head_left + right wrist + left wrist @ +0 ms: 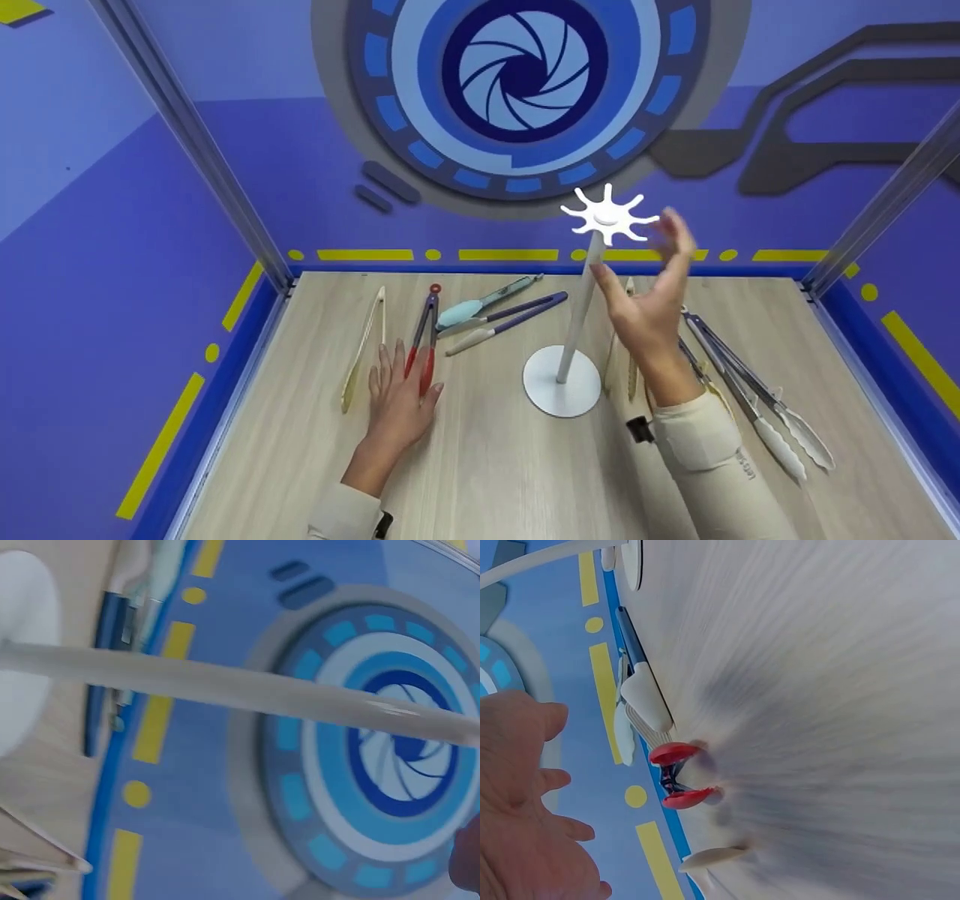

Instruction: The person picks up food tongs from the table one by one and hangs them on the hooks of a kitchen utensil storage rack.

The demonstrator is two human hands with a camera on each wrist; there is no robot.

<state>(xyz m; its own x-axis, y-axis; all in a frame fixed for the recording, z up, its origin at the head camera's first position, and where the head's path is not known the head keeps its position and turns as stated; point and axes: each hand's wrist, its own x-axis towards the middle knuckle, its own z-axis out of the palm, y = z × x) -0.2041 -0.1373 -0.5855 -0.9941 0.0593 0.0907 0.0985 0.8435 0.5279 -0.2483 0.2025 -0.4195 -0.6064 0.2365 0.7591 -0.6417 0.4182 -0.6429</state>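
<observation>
A white stand (pixel 575 322) with a round base (pixel 562 401) and a star-shaped top with several curved arms (pixel 606 214) stands on the table. My right hand (pixel 651 307) is raised beside its pole, thumb and fingers spread apart, holding nothing. Only a blurred bit of a finger (pixel 466 859) shows in the right wrist view, apart from the pole (pixel 247 690). My left hand (pixel 401 405) hovers, fingers extended, over the red-tipped tongs (pixel 427 367). In the left wrist view those tongs (pixel 681 799) stand apart from the hand (pixel 525 802).
Beige tongs (pixel 351 379) lie at the left. Behind the stand's base lie teal tongs (pixel 461 313) and blue-handled tongs (pixel 517 309). Long metal tongs with white tips (pixel 780 442) and more tongs, partly hidden by my right arm, lie on the right. Blue walls enclose the table (pixel 480 465).
</observation>
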